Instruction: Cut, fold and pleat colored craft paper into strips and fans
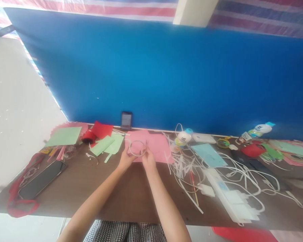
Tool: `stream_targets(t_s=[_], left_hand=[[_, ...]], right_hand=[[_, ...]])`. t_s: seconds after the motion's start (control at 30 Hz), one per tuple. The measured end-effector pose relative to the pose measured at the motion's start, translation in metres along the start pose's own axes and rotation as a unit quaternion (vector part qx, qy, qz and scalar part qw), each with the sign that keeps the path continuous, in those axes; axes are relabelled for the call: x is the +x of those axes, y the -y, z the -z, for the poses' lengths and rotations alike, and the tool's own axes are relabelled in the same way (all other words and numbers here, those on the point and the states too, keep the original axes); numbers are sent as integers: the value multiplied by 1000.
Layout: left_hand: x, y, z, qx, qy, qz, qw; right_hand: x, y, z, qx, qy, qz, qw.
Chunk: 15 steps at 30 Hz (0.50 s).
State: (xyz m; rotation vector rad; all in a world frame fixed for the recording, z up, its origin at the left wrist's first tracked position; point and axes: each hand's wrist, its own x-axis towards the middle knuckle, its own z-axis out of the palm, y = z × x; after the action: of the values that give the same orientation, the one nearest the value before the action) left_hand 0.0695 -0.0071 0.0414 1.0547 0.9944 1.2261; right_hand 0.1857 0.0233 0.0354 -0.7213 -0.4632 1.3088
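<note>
A thin pale ring is held up between my two hands, over sheets of pink paper. My left hand closes its fingers on the ring's lower left side. On the right side my right hand pinches the same ring. A small thin shape sticks up by the right fingertips, too blurred to name. Left of my hands lie light green paper pieces and a red sheet with a red roll. White paper strips are heaped to the right of the pink paper.
A small dark-framed device leans on the blue partition. A black phone lies at left. To the right are a bottle, a light blue packet, a power strip with tangled white cables, and another bottle.
</note>
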Motion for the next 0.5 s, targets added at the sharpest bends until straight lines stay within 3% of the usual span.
stream_targets(t_s=[0.13, 0.17, 0.23, 0.3, 0.4, 0.5], left_hand=[[4, 1, 19, 86, -15, 20, 996], [6, 1, 28, 112, -42, 30, 992], [8, 2, 47, 161, -151, 30, 975], [8, 2, 60, 202, -220, -43, 953], [3, 6, 58, 216, -143, -105, 960], [-3, 9, 35, 87, -63, -58, 993]], right_hand=[[-2, 3, 6, -5, -35, 15, 999], [-2, 4, 8, -4, -40, 18, 999], [1, 5, 11, -3, -50, 24, 998], [5, 4, 11, -3, -57, 27, 998], [13, -4, 4, 3, -69, 26, 997], [19, -15, -7, 12, -76, 24, 997]])
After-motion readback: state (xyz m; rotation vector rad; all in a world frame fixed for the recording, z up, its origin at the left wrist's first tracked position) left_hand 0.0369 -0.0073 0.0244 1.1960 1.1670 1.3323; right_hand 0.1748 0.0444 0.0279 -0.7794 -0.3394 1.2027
